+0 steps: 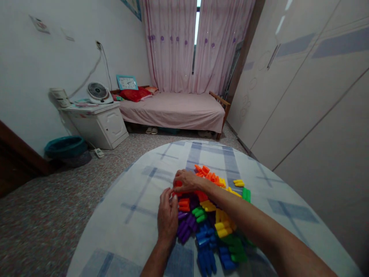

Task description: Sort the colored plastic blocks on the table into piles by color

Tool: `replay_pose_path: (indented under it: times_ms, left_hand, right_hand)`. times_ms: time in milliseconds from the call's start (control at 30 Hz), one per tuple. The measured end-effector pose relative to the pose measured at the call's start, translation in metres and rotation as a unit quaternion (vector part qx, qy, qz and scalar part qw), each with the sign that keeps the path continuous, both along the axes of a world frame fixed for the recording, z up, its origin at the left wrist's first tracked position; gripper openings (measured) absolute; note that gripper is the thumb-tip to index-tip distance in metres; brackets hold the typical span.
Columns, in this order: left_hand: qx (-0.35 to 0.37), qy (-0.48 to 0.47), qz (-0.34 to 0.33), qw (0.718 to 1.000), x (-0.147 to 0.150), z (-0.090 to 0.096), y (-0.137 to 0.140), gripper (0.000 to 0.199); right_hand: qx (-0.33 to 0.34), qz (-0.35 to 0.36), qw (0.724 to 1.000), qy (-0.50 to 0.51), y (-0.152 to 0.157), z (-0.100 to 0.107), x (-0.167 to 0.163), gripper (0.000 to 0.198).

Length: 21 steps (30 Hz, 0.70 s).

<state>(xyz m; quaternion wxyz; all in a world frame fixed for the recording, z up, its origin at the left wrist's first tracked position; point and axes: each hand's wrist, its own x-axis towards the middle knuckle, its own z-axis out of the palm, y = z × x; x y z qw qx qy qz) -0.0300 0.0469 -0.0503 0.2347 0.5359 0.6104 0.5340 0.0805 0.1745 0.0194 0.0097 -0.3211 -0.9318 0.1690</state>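
Colourful plastic building blocks lie heaped on the round table. My right hand [186,181] reaches across the far left part of the heap, its fingers bent around a red block [178,184]. At the heap's left edge rests my left hand [167,215], fingers stretched forward and thumb apart, its fingertips close to those of my right hand. Beside the left thumb are an orange-red block [183,204] and purple blocks [187,227]. Green [199,214], blue [206,261] and yellow blocks [223,229] lie nearer me and to the right; my right forearm hides part of the heap.
A checked cloth [129,227] covers the table. Beyond it stands a bed [178,109] before pink curtains. At left are a white cabinet [111,127] with a fan [98,92] and a teal bin [66,148]. A tall wardrobe [302,88] lines the right side.
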Motion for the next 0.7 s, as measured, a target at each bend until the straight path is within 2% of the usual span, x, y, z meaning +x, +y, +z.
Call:
replay_pose_path:
  times_ms: [167,333,400,467,567,633,700]
  left_hand:
    - [-0.019,0.008,-0.013,1.0,-0.003,-0.002,0.001,0.035]
    - [-0.021,0.02,-0.035,0.999,-0.004,0.001,0.0,0.036]
    - [-0.026,0.028,-0.035,0.999,-0.003,0.002,-0.001,0.036]
    - [-0.029,0.034,-0.037,0.998,-0.003,0.003,-0.001,0.036]
    - [-0.032,0.037,-0.044,0.998,-0.003,0.004,-0.002,0.037]
    - [-0.037,0.037,-0.047,0.998,-0.004,0.004,-0.001,0.037]
    - [-0.035,0.036,-0.046,0.998,-0.004,0.003,-0.001,0.036]
  right_hand:
    - [-0.032,0.063,0.996,0.045,-0.044,0.018,0.05,0.017]
    - [-0.076,0.054,0.989,0.116,-0.093,0.041,0.095,0.012]
    - [-0.082,0.034,0.987,0.135,-0.101,0.049,0.105,0.014]
    - [-0.05,-0.016,0.986,0.161,-0.091,0.051,0.11,0.019]
    - [0.026,-0.148,0.975,0.162,-0.05,0.038,0.112,0.031]
    - [0.03,-0.243,0.964,0.1,-0.015,0.022,0.109,0.049]
    - [0.008,-0.284,0.957,0.06,0.014,0.005,0.103,0.06]
